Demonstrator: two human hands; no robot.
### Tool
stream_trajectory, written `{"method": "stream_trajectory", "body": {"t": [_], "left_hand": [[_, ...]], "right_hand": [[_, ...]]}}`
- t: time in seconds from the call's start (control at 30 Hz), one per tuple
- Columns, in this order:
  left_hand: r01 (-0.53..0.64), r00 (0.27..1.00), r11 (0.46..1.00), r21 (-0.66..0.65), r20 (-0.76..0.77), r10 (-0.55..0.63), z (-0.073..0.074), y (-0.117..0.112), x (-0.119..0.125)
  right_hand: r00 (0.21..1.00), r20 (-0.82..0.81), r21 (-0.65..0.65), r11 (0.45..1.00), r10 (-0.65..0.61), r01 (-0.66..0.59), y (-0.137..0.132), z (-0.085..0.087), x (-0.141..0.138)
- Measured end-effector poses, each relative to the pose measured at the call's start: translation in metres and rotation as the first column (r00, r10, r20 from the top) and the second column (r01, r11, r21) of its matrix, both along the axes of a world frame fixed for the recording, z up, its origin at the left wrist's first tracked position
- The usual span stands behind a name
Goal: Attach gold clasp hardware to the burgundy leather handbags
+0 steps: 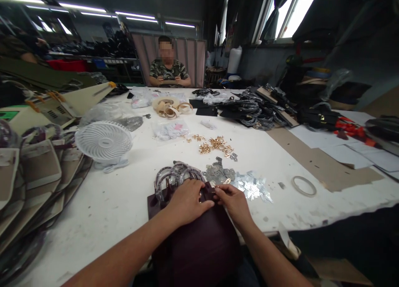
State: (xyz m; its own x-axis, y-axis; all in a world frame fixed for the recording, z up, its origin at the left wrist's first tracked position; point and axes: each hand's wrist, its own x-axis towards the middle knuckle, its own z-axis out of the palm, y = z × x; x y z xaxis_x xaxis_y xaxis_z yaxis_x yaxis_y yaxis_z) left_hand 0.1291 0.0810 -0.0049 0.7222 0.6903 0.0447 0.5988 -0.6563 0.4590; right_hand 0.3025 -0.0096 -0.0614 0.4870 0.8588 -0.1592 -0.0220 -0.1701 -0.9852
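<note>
A dark maroon handbag (196,245) lies at the table's near edge, its handles (162,181) wrapped in clear plastic. Over its upper part my left hand (187,201) is closed on the bag, thumb stretched along the surface and a gold glint beside it. My right hand (232,201) pinches at the bag's top right edge; a tiny gold glint shows by the fingertips, but the piece they hold is too small to name. Just beyond the hands lie thin silver metal plates (252,185), greyer plates (215,172) and a heap of gold-coloured fittings (216,143).
A white fan (104,141) and stacked bag pieces (40,166) stand left. Tape rolls (168,107) and a plastic packet (170,130) lie farther back. Plastic-wrapped black bag parts (252,106) are piled back right, a tape ring (304,186) nearer. Opposite sits a person (170,70).
</note>
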Motion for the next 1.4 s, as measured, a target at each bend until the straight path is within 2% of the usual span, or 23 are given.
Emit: {"method": "stream_trajectory", "body": {"t": [0.1,0.2,0.27,0.4,0.57,0.67,0.77,0.9,1.07,1.17,1.4], "left_hand": [[0.05,0.991,0.997,0.053,-0.129,-0.043,0.003,0.0,0.01],[0.053,0.985,0.997,0.059,-0.168,-0.042,0.009,0.002,0.018],[0.054,0.98,0.996,0.064,-0.194,-0.041,0.014,0.002,0.022],[0.062,0.973,0.997,0.05,-0.228,-0.049,0.018,-0.002,0.025],[0.035,0.973,0.999,-0.025,-0.226,-0.04,0.014,0.001,0.026],[-0.006,0.977,0.996,-0.084,-0.211,-0.012,0.014,0.005,0.024],[-0.045,0.98,0.99,-0.133,-0.2,0.018,0.02,0.008,0.022],[-0.1,0.981,0.981,-0.166,-0.18,0.07,0.03,0.008,0.022],[-0.151,0.987,0.975,-0.161,-0.071,0.141,0.031,-0.003,0.025],[-0.155,0.987,0.973,-0.173,0.008,0.159,0.031,-0.011,0.027],[-0.114,0.979,0.971,-0.209,0.142,0.145,0.038,-0.023,0.026]], "right_hand": [[0.976,0.201,-0.067,0.996,0.078,-0.066,-0.007,0.005,0.009],[0.915,0.381,-0.095,0.99,0.133,-0.104,-0.014,0.012,0.011],[0.881,0.445,-0.098,0.987,0.16,-0.13,-0.017,0.014,0.011],[0.853,0.489,-0.096,0.984,0.18,-0.153,-0.016,0.011,0.009],[0.798,0.573,-0.094,0.982,0.187,-0.164,-0.012,0.005,0.008],[0.8,0.57,-0.081,0.982,0.187,-0.172,-0.014,0.008,0.006],[0.793,0.584,-0.041,0.983,0.171,-0.181,-0.018,0.014,0.004],[0.74,0.659,0.016,0.981,0.134,-0.193,-0.022,0.02,0.002],[0.669,0.737,0.111,0.96,0.093,-0.256,-0.025,0.02,0.004],[0.647,0.754,0.07,0.964,0.117,-0.256,-0.028,0.025,0.005],[0.672,0.689,-0.092,0.952,0.272,-0.292,-0.036,0.051,0.009]]}}
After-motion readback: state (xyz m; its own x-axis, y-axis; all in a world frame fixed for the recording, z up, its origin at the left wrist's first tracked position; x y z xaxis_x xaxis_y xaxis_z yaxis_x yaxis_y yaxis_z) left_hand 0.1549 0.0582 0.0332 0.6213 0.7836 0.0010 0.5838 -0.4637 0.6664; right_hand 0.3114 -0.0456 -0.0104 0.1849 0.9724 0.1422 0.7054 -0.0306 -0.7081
